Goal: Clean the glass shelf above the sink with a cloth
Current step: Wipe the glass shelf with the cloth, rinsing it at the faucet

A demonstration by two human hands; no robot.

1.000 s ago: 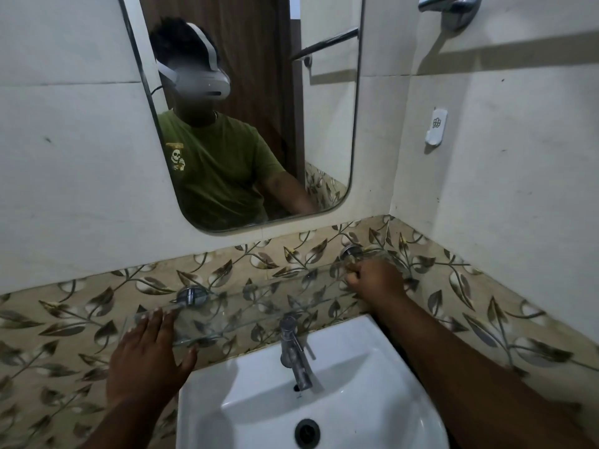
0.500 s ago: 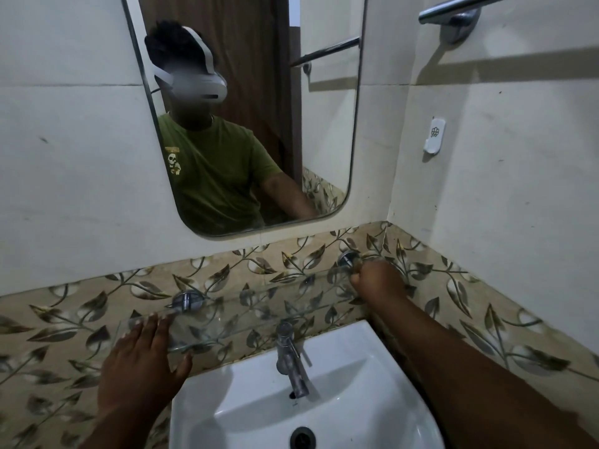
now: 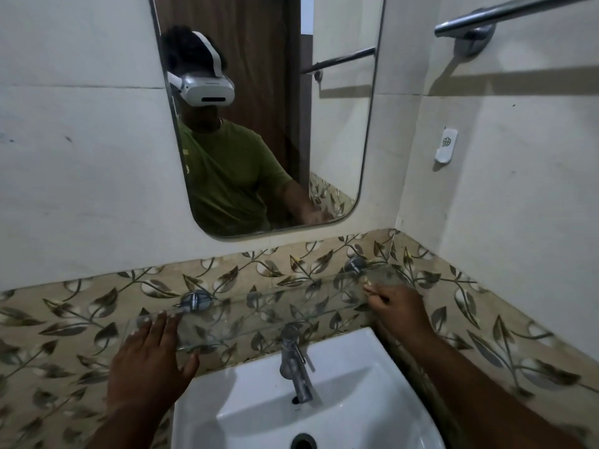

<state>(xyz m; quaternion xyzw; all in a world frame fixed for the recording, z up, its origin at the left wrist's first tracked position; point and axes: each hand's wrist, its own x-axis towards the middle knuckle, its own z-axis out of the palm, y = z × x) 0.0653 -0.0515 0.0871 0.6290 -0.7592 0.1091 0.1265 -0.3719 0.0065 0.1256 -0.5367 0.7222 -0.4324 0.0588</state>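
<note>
A clear glass shelf runs along the leaf-patterned tiles above the white sink, held by two metal brackets. My left hand lies flat on the shelf's left end, fingers spread, holding nothing. My right hand rests on the shelf's right end with its fingers curled in, just in front of the right bracket. No cloth shows in either hand. A hazy patch sits on the glass beyond my right fingers.
A metal tap rises from the sink just below the shelf's front edge. A mirror hangs above. The right wall meets the shelf's end in a corner and carries a towel rail and a small white fitting.
My right hand has drawn back slightly from the right bracket toward the shelf's front. My left hand stays flat in the same place. The view has shifted a little.
</note>
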